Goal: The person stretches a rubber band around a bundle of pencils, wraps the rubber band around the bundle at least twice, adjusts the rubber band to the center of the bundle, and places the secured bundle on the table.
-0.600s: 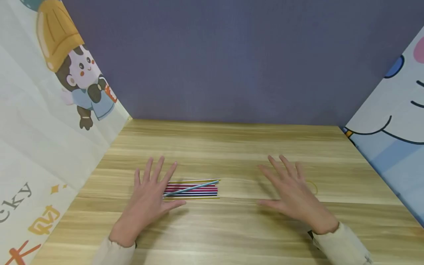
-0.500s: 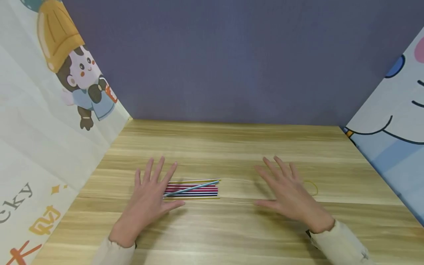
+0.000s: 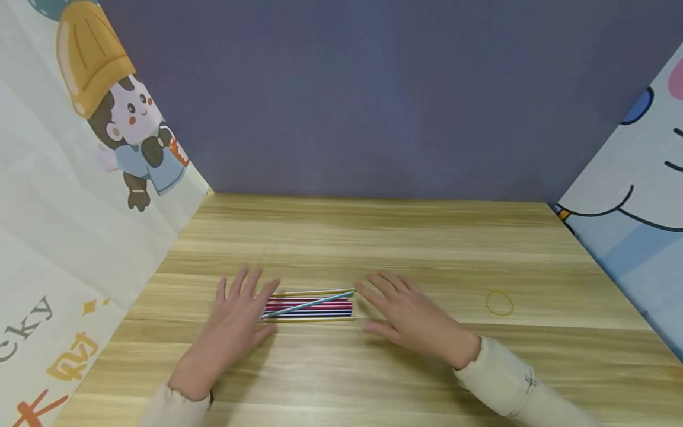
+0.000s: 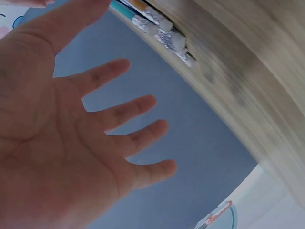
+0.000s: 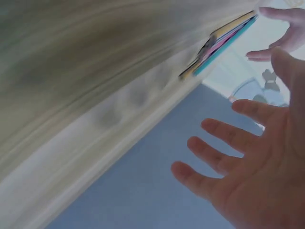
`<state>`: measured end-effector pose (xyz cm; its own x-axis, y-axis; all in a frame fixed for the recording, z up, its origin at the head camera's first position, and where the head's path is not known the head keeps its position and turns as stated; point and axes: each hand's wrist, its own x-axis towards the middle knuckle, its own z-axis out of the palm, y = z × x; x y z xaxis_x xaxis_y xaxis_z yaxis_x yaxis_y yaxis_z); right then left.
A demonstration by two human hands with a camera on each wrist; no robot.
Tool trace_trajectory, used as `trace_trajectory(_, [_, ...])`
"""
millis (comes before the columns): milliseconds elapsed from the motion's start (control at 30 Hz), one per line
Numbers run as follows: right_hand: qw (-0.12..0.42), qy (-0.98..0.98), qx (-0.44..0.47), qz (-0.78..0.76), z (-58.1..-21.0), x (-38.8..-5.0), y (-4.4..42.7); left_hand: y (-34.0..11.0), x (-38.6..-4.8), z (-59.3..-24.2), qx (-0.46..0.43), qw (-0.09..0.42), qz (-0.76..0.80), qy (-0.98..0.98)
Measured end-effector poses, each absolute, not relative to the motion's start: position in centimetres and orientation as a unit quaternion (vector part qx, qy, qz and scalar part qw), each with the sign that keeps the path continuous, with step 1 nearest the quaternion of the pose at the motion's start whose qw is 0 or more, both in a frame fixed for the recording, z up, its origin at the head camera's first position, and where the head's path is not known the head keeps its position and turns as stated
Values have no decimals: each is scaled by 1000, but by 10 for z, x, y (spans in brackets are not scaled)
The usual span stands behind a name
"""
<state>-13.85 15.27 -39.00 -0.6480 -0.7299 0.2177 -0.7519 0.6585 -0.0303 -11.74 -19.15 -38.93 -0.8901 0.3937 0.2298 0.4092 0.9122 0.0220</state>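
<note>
A row of several pencils (image 3: 325, 308) lies flat on the table, yellow, magenta and dark striped, with a light blue pencil (image 3: 308, 305) slanting across the top. Their silver ferrules and white eraser ends (image 4: 164, 33) show in the left wrist view. My left hand (image 3: 226, 326), fingers spread, is at the pencils' left end and partly covers it. On the other side, my right hand (image 3: 416, 317) has its fingertips close to the right ends. Neither hand grips anything; whether the fingers touch the pencils I cannot tell.
A thin yellow rubber band (image 3: 487, 302) lies on the wooden table (image 3: 373, 237), right of my right hand. A dark grey-blue panel (image 3: 347, 101) stands along the back edge. Printed cartoon sheets (image 3: 144, 255) flank the table at left and right.
My right hand has moved left, from beside the rubber band to the pencils' right end, leaving the band in full view. My left hand has shifted slightly back toward me, fingers less stretched.
</note>
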Motion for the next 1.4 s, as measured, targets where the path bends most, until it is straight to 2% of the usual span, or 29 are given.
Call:
trace_trajectory(333, [13,-896,437,70,-398,-140,116,-194,-120,-397,-234,120,-19,-965])
trace_trajectory(767, [26,-899,437,21,-401,-131,103,-195,-128,-397,-227,142,-12,-963])
trace_trajectory(900, [22,-901,433,10,-403,-125,102,-187,-118,-394,-213,158,13,-964])
trace_trajectory(1067, [25,-900,435,4,-403,-120,102,-161,-84,-392,-222,111,0,-969])
trace_trajectory(1167, [23,-903,428,0,-401,-120,104,-151,-76,-396,-228,82,-7,-970])
trace_trajectory(1400, [-44,-912,408,19,-401,-120,105,-151,-77,-401,-202,13,-29,-979])
